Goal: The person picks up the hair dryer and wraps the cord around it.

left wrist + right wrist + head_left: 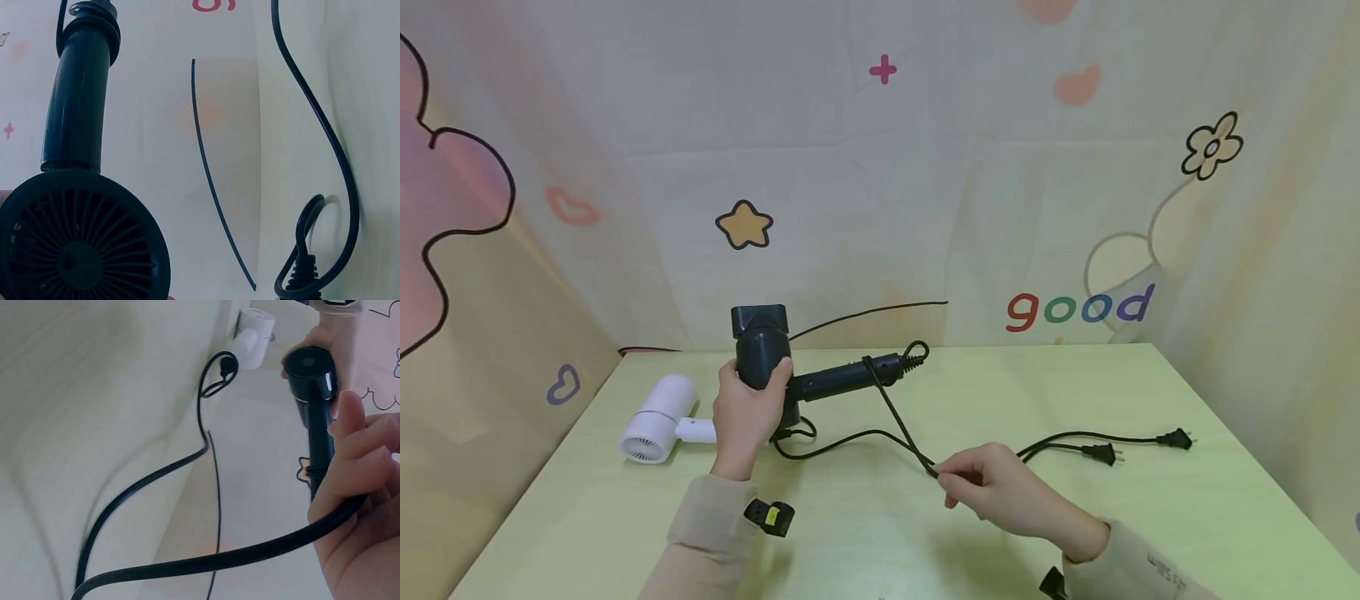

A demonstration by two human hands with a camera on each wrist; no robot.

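My left hand (747,421) grips the barrel of a black hair dryer (762,354), holding it up above the table with its handle pointing right. In the left wrist view the ribbed round intake grille (80,265) of the dryer shows. Its black cord (891,410) loops at the handle's end, passes round the handle and runs down to my right hand (1000,492). The right thumb and fingers pinch that cord, which appears in the right wrist view as a black cord (262,553) entering the curled fingers.
Behind my left hand a white hair dryer (658,421) lies on the pale table (850,533); its black cord (850,437) crosses the other near my right hand. Two black plugs, a nearer plug (1100,453) and a farther plug (1176,439), lie at the right. A printed curtain (880,183) stands behind.
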